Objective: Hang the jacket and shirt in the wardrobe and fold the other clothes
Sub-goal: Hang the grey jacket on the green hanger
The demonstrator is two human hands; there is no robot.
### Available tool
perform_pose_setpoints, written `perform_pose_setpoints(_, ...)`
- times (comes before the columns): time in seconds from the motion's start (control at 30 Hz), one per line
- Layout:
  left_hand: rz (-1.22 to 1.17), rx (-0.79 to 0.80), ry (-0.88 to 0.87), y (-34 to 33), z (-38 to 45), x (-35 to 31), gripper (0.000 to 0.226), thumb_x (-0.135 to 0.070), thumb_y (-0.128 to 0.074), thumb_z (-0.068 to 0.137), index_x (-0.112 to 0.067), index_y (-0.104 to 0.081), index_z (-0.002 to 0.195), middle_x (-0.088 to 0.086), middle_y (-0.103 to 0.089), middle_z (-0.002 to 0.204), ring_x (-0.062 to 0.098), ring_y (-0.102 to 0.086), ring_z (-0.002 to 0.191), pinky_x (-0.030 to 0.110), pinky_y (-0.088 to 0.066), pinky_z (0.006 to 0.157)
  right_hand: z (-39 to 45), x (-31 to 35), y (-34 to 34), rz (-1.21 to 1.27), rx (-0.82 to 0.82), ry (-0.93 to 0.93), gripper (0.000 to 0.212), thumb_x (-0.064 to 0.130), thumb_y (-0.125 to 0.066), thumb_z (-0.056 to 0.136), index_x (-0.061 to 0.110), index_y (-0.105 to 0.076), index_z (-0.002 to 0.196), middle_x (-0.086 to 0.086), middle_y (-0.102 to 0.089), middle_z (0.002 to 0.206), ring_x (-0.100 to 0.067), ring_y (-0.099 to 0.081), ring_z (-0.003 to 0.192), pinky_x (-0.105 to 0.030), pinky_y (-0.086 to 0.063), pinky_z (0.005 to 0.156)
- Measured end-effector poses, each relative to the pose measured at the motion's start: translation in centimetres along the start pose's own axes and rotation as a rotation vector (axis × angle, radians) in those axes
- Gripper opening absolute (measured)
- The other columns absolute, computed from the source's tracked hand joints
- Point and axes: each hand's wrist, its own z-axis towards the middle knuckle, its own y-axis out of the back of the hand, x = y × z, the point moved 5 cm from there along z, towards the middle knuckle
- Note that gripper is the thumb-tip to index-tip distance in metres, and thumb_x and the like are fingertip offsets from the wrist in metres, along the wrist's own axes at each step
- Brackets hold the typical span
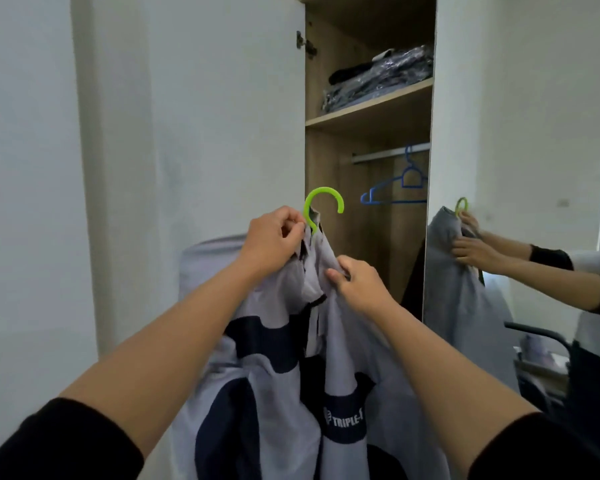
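Note:
A light grey jacket (278, 368) with dark navy bands hangs in front of me on a green hanger (323, 202), whose hook sticks up above the collar. My left hand (274, 240) pinches the collar just left of the hook's stem. Lower and to the right, my right hand (359, 284) grips the jacket's front fabric. Behind them stands the open wardrobe (368, 112), with a metal rail (388, 154) below its shelf. A blue hanger (399, 188) hangs bare on that rail.
Folded dark clothes (378, 77) lie on the wardrobe's upper shelf. The white left door (194, 116) stands open. A mirrored door (520, 168) on the right reflects my hands and the jacket, and a dark chair shows low in it.

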Motion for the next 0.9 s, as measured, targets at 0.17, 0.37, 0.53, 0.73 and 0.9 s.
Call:
perform_pose_setpoints(0.17, -0.072, 0.122, -0.103, -2.4, 2.5, 6.4, 0.005, -0.021, -0.062, 0.086, -0.025, -0.063, 0.088, -0.013, -0.06, 0.074, -0.005, -0.053, 0.065, 0.019, -0.039, 0.07, 4.5, -2.2, -3.0, 0.065, -0.054, -0.042, 0.038, 0.023, -0.055, 0.093, 0.015, -0.035, 0.062, 0.001, -0.037, 0.059, -0.016, -0.039, 0.06, -0.032, -0.028, 0.057)
perform_pose_setpoints(0.37, 0.429, 0.133, -0.06, -1.6, 8.5, 16.7, 0.04, -0.052, -0.054, 0.086, -0.022, -0.053, 0.111, 0.008, -0.061, 0.111, 0.027, -0.054, 0.111, 0.039, -0.032, 0.088, 10.4, -2.5, -4.7, 0.088, -0.147, 0.01, 0.033, 0.018, -0.054, 0.094, 0.004, -0.044, 0.065, -0.001, -0.039, 0.06, -0.01, -0.035, 0.058, -0.023, -0.024, 0.051)
perform_pose_setpoints(0.53, 0.448, 0.119, -0.13, -1.5, 11.3, 20.3, 0.025, -0.04, -0.046, 0.094, -0.021, -0.037, 0.081, 0.014, -0.066, 0.095, 0.033, -0.059, 0.098, 0.039, -0.031, 0.078, 13.4, -4.9, -4.7, -0.228, -0.337, -0.08, 0.025, 0.024, -0.043, 0.097, 0.016, -0.065, 0.089, -0.004, -0.056, 0.091, -0.022, -0.054, 0.085, -0.037, -0.044, 0.079)
perform_pose_setpoints(0.73, 0.396, 0.086, -0.138, -3.8, 12.5, 22.9, 0.026, -0.044, -0.042, 0.095, -0.022, -0.038, 0.082, 0.014, -0.066, 0.097, 0.034, -0.059, 0.099, 0.039, -0.032, 0.079, 15.2, -4.6, -8.2, -0.134, -0.21, -0.05, 0.042, 0.052, -0.051, 0.088, 0.023, -0.056, 0.118, -0.006, -0.065, 0.113, -0.026, -0.059, 0.107, -0.035, -0.046, 0.086)
perform_pose_setpoints(0.9, 0.356, 0.061, -0.096, -6.3, 13.7, 24.0, 0.029, -0.046, -0.041, 0.095, -0.02, -0.04, 0.082, 0.012, -0.066, 0.093, 0.034, -0.059, 0.098, 0.038, -0.027, 0.075, 17.8, -4.7, -8.1, -0.415, -0.416, -0.015, 0.043, 0.04, -0.034, 0.091, 0.006, -0.061, 0.091, -0.02, -0.068, 0.096, -0.043, -0.06, 0.091, -0.04, -0.041, 0.069)
